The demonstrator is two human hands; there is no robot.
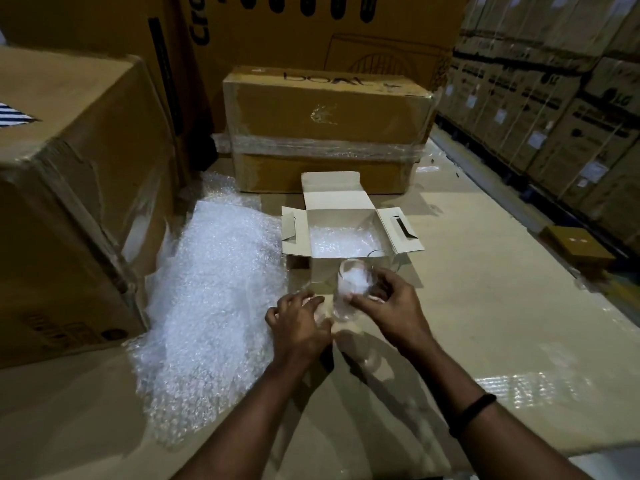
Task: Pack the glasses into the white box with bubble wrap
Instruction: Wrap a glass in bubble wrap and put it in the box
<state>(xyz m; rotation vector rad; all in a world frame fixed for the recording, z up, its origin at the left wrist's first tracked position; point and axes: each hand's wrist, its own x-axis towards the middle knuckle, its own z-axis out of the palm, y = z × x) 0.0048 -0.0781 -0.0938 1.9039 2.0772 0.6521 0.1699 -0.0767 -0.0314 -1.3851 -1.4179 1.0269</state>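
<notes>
Presently, in the head view, the right hand (384, 303) grips a clear, smooth glass tumbler (341, 308) stuffed with crumpled bubble wrap (355, 285). The tumbler is tilted with its mouth toward the open white cardboard box (337, 199) just beyond, which is bubble-lined inside. The left hand (298, 320), fingers curled, sits just beside the tumbler's base, and whether it holds anything cannot be determined; the right hand is judged nearer the box.

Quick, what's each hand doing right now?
Left hand: fingers curled; whether it holds anything cannot be told.
Right hand: grips the glass.
</notes>
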